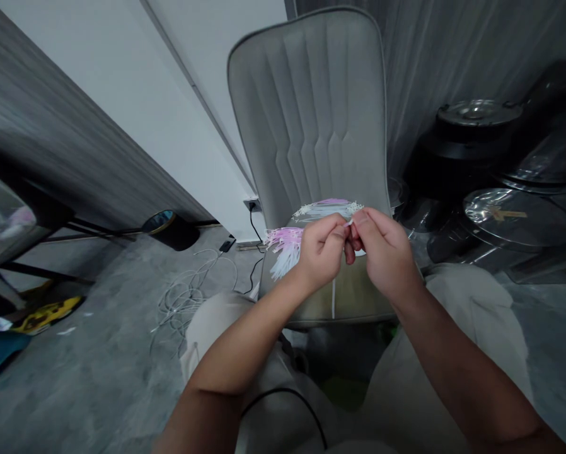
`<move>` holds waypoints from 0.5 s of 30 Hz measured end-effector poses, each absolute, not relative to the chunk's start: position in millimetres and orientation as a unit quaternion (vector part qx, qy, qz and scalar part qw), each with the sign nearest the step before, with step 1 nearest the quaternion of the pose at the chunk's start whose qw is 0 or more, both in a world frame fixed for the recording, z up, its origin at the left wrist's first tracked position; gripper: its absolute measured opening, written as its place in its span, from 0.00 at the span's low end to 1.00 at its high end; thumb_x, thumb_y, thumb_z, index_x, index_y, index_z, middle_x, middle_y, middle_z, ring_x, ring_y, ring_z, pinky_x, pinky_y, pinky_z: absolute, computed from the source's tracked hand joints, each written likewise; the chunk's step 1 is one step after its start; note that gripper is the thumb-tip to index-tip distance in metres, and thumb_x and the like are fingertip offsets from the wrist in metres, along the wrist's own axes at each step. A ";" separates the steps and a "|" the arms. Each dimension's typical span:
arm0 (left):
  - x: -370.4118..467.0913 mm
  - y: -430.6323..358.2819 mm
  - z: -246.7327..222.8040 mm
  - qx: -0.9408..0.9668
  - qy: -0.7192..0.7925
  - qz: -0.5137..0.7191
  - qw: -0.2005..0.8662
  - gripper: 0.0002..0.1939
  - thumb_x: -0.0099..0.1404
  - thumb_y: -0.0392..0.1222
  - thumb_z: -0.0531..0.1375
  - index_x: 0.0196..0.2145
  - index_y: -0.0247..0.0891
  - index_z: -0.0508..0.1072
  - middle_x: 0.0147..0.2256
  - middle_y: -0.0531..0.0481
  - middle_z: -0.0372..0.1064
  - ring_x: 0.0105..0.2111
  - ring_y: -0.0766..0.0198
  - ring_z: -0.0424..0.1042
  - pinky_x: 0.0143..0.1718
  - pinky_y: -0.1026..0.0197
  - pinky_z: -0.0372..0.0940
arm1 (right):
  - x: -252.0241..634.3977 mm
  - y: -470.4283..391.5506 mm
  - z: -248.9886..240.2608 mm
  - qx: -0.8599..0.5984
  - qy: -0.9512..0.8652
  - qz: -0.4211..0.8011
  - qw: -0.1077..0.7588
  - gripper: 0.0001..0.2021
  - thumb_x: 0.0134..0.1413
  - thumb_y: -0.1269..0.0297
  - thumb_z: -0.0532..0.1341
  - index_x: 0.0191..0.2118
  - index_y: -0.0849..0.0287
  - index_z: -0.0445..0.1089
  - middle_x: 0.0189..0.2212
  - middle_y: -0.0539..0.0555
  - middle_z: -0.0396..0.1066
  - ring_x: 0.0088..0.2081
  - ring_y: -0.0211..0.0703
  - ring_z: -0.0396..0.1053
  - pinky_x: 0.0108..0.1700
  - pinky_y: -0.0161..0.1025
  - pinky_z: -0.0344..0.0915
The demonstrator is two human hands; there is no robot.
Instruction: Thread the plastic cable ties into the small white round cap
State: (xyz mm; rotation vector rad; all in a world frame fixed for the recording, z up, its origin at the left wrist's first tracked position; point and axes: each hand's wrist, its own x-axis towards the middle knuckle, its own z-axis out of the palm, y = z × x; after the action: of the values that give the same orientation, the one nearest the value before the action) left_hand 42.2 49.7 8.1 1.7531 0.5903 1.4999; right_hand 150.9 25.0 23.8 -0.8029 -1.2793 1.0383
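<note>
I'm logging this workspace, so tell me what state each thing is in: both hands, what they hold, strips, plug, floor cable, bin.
Left hand: closed, pinching
Right hand: closed, pinching
Small white piece: between both hands' fingertips
Pink-and-white strips: fanned on the seat
Black plug: plugged in
Pale cable: loosely looped
Black bin: upright, open-topped

Blocked on the far side by the upright chair backrest (330, 94). Hemmed in near left and near right by the trouser knees (476, 290). Crowded at the left and far parts of the seat (368, 293) by pink and white strips (285, 249). Open over the seat's near right part. Obstructed farther right by containers (519, 217); passable left, above the coiled cable (186, 293) on the floor (117, 321).
</note>
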 end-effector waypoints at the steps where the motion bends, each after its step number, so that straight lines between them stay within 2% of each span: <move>1: 41.9 49.9 7.1 0.680 0.235 0.582 0.380 0.15 0.66 0.39 0.50 0.21 0.38 0.60 0.16 0.58 0.60 0.14 0.73 0.61 0.17 0.68 0.57 | 150.9 24.9 23.8 -0.349 -0.553 0.449 0.608 0.18 0.64 0.61 0.53 0.22 0.57 0.59 0.16 0.44 0.58 0.19 0.31 0.60 0.24 0.32 0.58; 7: 41.1 51.0 4.6 0.673 0.221 0.569 0.417 0.14 0.66 0.39 0.50 0.22 0.37 0.61 0.19 0.58 0.64 0.14 0.74 0.62 0.16 0.69 0.57 | 151.2 26.9 21.3 -0.331 -0.534 0.482 0.611 0.18 0.63 0.58 0.54 0.22 0.57 0.58 0.16 0.44 0.58 0.18 0.31 0.60 0.22 0.32 0.58; 15: 41.9 51.4 4.3 0.671 0.224 0.579 0.405 0.16 0.67 0.41 0.51 0.21 0.37 0.60 0.16 0.59 0.61 0.13 0.75 0.61 0.17 0.70 0.57 | 149.3 25.7 22.8 -0.346 -0.546 0.457 0.611 0.17 0.64 0.62 0.53 0.22 0.57 0.59 0.16 0.44 0.59 0.19 0.30 0.61 0.23 0.31 0.59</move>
State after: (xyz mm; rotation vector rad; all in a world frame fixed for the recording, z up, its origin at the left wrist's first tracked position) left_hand 41.9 51.4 4.3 1.6944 0.5651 1.4628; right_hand 149.3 25.7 22.8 -0.7990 -1.2593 1.0542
